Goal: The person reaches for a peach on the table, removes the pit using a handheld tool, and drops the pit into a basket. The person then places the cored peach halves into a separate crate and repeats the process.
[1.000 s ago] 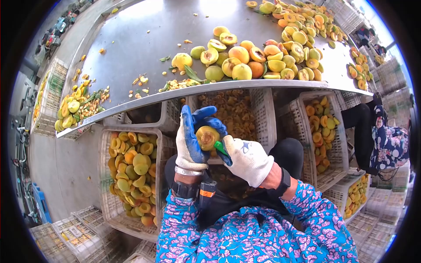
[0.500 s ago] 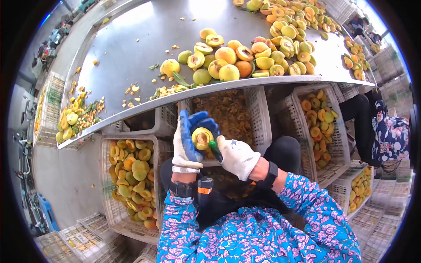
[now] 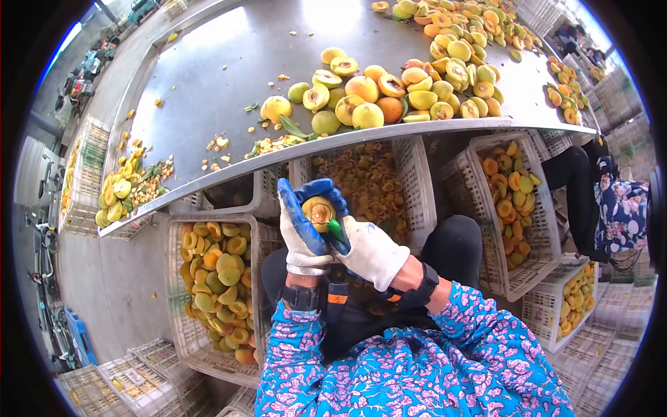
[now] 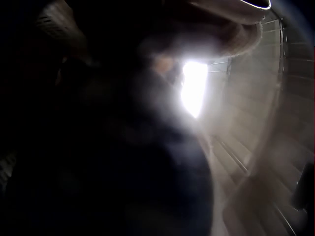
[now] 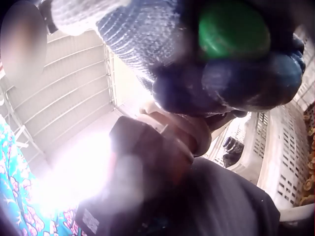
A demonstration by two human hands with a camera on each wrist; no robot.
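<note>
In the head view the left hand [image 3: 303,221], in a white glove with blue palm, cups a yellow-green fruit [image 3: 319,213] whose upper face shows a round brownish centre. The right hand [image 3: 369,251], gloved alike, grips a green-handled tool [image 3: 336,229] against the fruit's right side; any blade is hidden. In the right wrist view the green handle end [image 5: 234,30] sticks out between the dark-coated fingers [image 5: 253,81]. The left wrist view is mostly dark and shows no fruit.
A metal table [image 3: 201,90] ahead bears halved and whole fruit [image 3: 367,116] and scattered pits. Beneath its edge stands a crate [image 3: 415,187] of small orange-brown pieces. Fruit-filled crates flank the knees, left [image 3: 182,326] and right [image 3: 490,257]. Another person's legs [image 3: 580,201] are at the right.
Both hands remain together around the fruit; its cut-looking face has turned slightly. The right hand has come closer to the left hand. The head view has shifted a little.
</note>
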